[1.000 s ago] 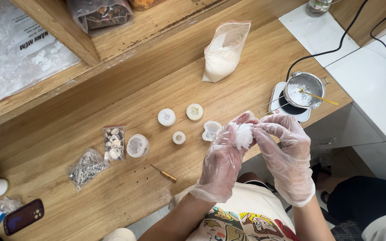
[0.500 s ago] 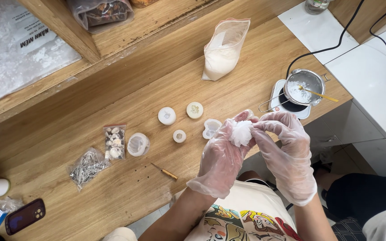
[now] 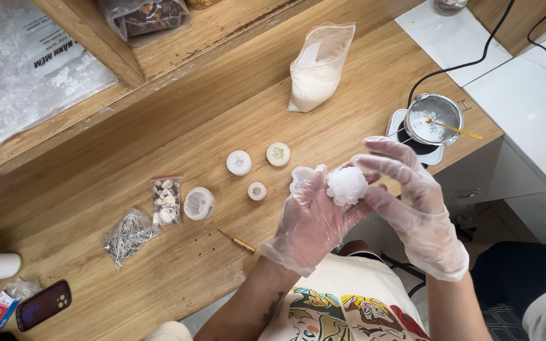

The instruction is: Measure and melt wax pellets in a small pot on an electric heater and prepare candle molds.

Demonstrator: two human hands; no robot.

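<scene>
Left hand, gloved, cradles the white flower-shaped mould above the desk edge, fingers curled under it; right hand spreads open, fingertips just touching the mould's side.

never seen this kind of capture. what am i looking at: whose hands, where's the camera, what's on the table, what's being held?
There is no machine here. A person wears one camera on the head, looking down at their own hands, both in thin clear gloves. The left hand cups a small white ridged lump, and the right hand meets it from the other side with its fingers spread. On the wooden table lie several small round moulds, a bag of white powder, little bags of shells and metal hooks, a thin awl and a phone. A small metal pot sits on a hotplate.
</scene>
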